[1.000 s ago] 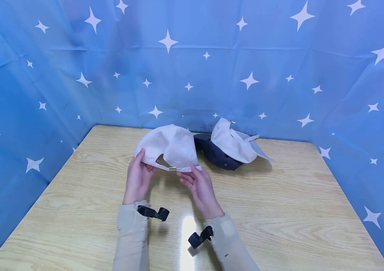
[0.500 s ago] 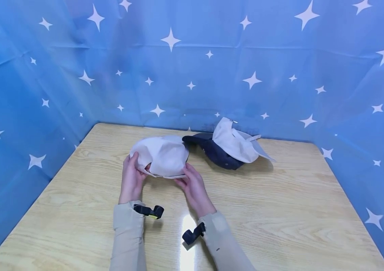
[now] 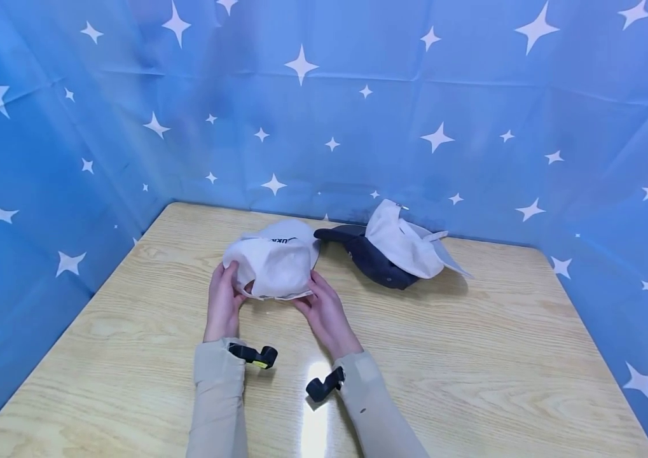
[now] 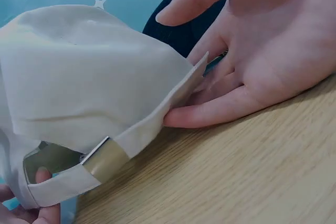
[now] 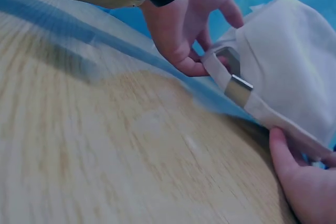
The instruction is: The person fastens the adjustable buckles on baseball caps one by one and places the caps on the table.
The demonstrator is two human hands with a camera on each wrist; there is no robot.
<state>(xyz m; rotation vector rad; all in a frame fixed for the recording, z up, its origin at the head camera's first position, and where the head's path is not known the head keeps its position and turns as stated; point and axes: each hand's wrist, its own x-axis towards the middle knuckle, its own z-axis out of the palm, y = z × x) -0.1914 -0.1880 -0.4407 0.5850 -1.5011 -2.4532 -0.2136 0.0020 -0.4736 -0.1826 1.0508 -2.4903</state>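
Observation:
A white baseball cap (image 3: 272, 264) is held between both hands at the left of the table's middle, its back strap facing me and dark lettering partly showing at the far side. My left hand (image 3: 223, 304) grips its left rear edge, thumb outside. My right hand (image 3: 326, 313) holds the right rear edge; some of its fingers go under the rim and are hidden. In the left wrist view the strap's metal buckle (image 4: 106, 159) shows, and the right thumb stands off the crown. The right wrist view has the left fingers (image 5: 197, 69) at the strap's end.
To the right, near the back edge, lies a navy cap (image 3: 378, 264) with its brim pointing left towards the held cap. Another white cap (image 3: 406, 245) leans over it, brim to the right. A blue curtain (image 3: 352, 114) with white stars hangs behind the wooden table (image 3: 472, 369).
Both hands have brought the white cap lower and slightly nearer, tilting it so the lettering now shows. The navy cap's brim came into fuller view; the other caps stay put.

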